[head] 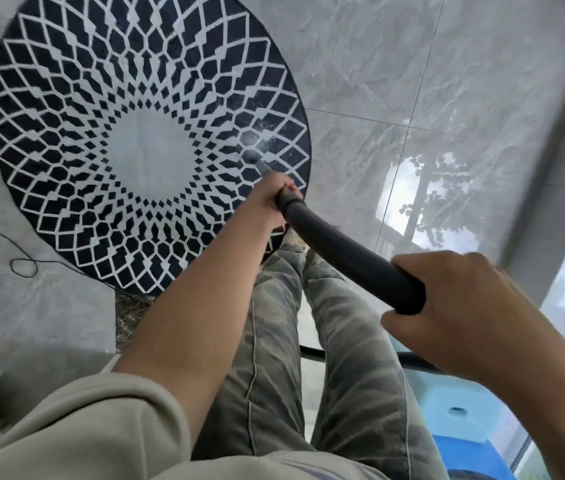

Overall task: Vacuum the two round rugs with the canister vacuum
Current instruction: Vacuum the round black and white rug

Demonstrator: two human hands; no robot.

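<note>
Both hands (269, 202) (464, 306) grip wand (343, 252) (tip on rug (66, 133)).

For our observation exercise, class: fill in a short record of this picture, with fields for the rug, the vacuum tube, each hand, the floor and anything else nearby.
rug: round, black with white diamond lattice and pale centre, flat on the floor; only one in view
vacuum tube: dark grey, tip on the rug's right part
left hand: grips the tube near its tip
right hand: grips the tube's near end
floor: glossy grey marbled tiles
cord: thin, black, looped left of the rug
blue object: lower right, unidentifiable
</note>
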